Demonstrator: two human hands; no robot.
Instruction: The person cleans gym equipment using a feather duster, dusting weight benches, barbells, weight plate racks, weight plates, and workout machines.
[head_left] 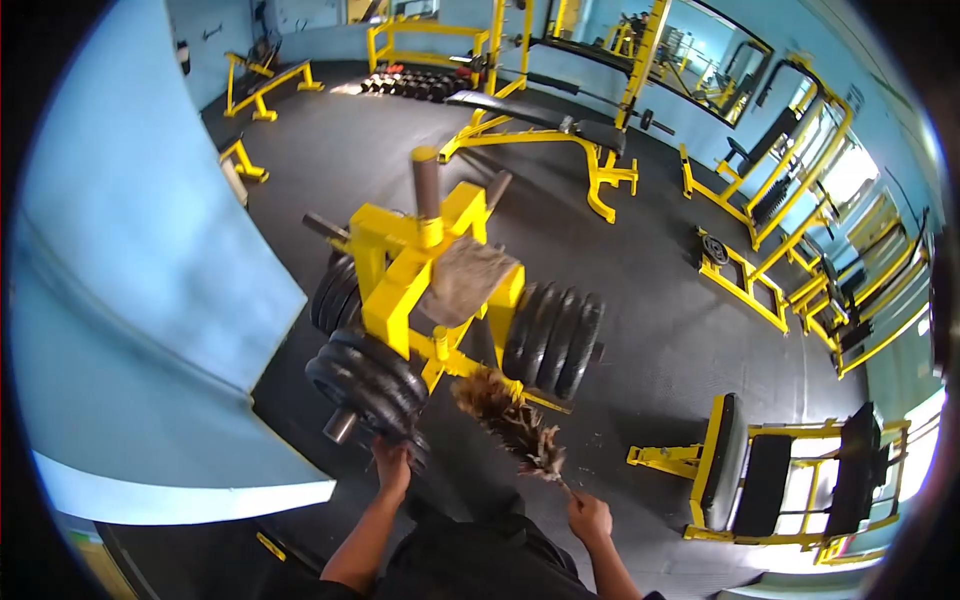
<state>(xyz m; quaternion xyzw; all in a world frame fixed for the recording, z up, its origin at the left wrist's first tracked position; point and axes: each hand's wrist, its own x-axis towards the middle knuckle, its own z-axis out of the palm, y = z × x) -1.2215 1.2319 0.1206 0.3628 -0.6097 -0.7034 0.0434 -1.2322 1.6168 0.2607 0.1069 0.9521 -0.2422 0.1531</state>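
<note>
A yellow plate rack (400,270) stands in front of me, with black weight plates on its posts. My left hand (392,466) is at the lower edge of the near left stack of plates (368,385); its fingers are partly hidden against the plates. My right hand (590,516) is closed round the thin handle of a brown feather duster (510,422). The duster points up and left, its feathered tip near the rack's base. A grey-brown cloth (468,280) hangs over the rack's upper right part. More plates (553,340) sit on the right side.
A blue wall (150,250) juts out close on my left. A padded bench (725,465) stands at the lower right, and another bench (540,125) is beyond the rack. Dumbbells (415,84) line the back. Yellow machines (790,150) stand along the right wall.
</note>
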